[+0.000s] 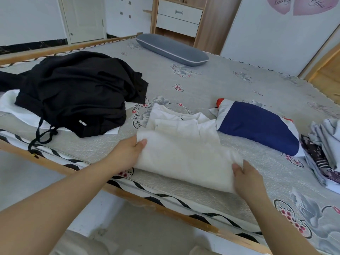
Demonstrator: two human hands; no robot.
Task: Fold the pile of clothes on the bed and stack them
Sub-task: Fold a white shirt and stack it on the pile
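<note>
A white shirt point(185, 153) lies on the grey floral mattress point(211, 83) near its front edge, with its lower part lifted and doubled over. My left hand point(128, 153) pinches the shirt's left edge, thumb on top. My right hand point(246, 173) grips its right edge. To the left, a heap of unfolded black clothes point(79, 92) rests on a white garment point(11, 105). Just right of the shirt lies a folded navy, white and red garment point(257, 126).
A bundle of pale grey and dark patterned cloth point(325, 150) sits at the right edge. A grey bolster pillow point(171, 49) lies at the far side. The wooden bed rail point(165, 205) runs along the front. A wooden drawer unit point(178, 17) stands behind.
</note>
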